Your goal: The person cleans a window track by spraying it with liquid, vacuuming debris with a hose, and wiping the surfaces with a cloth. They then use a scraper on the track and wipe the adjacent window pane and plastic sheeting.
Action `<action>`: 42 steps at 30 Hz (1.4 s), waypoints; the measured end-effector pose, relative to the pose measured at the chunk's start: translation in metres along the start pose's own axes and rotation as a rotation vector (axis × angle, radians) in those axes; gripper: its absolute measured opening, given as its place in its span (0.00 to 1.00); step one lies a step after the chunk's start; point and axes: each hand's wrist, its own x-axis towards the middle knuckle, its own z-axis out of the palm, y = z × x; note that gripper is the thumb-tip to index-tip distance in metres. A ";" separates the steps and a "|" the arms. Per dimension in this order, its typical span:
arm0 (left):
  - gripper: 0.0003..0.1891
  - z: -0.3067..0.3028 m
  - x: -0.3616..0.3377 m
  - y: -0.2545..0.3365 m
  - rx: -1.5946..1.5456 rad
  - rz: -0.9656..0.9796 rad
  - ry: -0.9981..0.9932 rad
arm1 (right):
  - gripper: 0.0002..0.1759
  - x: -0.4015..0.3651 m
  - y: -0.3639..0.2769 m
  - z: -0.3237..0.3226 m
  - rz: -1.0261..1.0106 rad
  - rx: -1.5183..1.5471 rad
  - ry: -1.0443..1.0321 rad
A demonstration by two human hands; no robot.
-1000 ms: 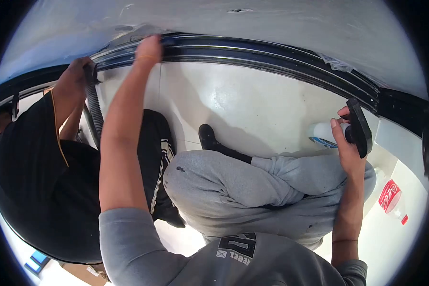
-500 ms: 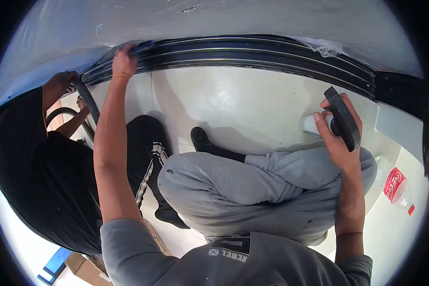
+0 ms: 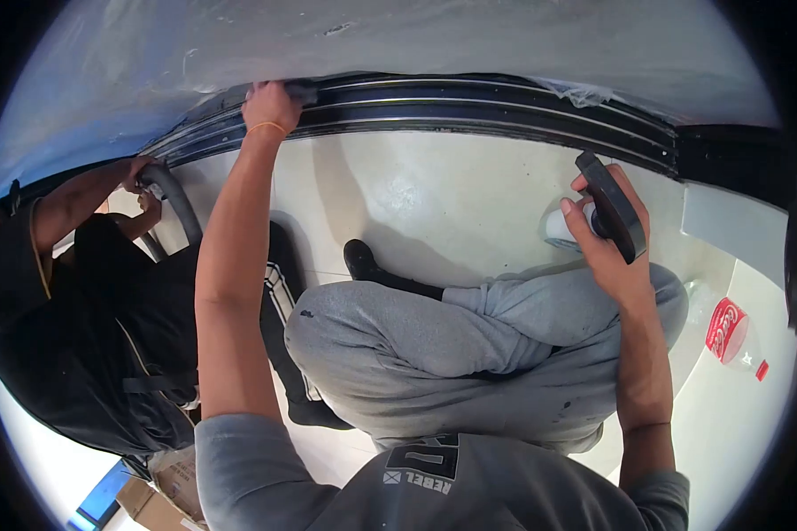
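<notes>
Floor [image 3: 434, 186] of glossy white tile meets curved black track [image 3: 469, 102].

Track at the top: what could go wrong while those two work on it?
1. The left hand presses a rag on the track close to the co-worker's hose; they might collide.
2. The right hand grips both a tool and a white bottle; one could slip.
3. The cola bottle on the floor might get kicked.

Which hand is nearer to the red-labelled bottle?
Right. The right hand, holding a black tool, is up-left of the bottle; the left hand is far off on the black track.
</notes>
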 end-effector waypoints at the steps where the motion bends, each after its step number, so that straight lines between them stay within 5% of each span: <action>1: 0.23 -0.006 -0.014 -0.005 0.033 -0.084 -0.068 | 0.11 0.001 -0.002 0.000 0.017 0.004 -0.006; 4: 0.22 0.028 -0.029 -0.044 0.094 -0.246 -0.318 | 0.11 0.013 -0.009 0.002 -0.040 -0.090 -0.178; 6: 0.23 0.062 -0.048 -0.051 0.238 -0.071 -0.290 | 0.11 0.027 -0.011 0.023 -0.226 -0.133 -0.298; 7: 0.25 0.061 -0.057 -0.048 0.313 0.016 -0.273 | 0.15 0.036 -0.022 0.035 -0.083 -0.217 -0.393; 10: 0.31 0.095 -0.058 -0.054 0.080 -0.138 -0.152 | 0.22 0.071 -0.022 0.091 -0.145 -0.523 -0.258; 12: 0.32 0.085 -0.055 -0.053 -0.016 -0.212 -0.142 | 0.25 0.131 -0.045 0.118 0.197 -0.456 -0.605; 17: 0.33 0.061 -0.063 -0.039 -0.060 -0.257 -0.135 | 0.19 0.208 -0.012 0.190 0.146 -0.679 -0.642; 20: 0.33 0.058 -0.063 -0.037 -0.054 -0.254 -0.159 | 0.28 0.232 -0.018 0.208 0.161 -0.858 -0.785; 42: 0.32 0.049 -0.064 -0.026 -0.081 -0.293 -0.171 | 0.34 0.262 -0.023 0.282 -0.095 -0.925 -0.764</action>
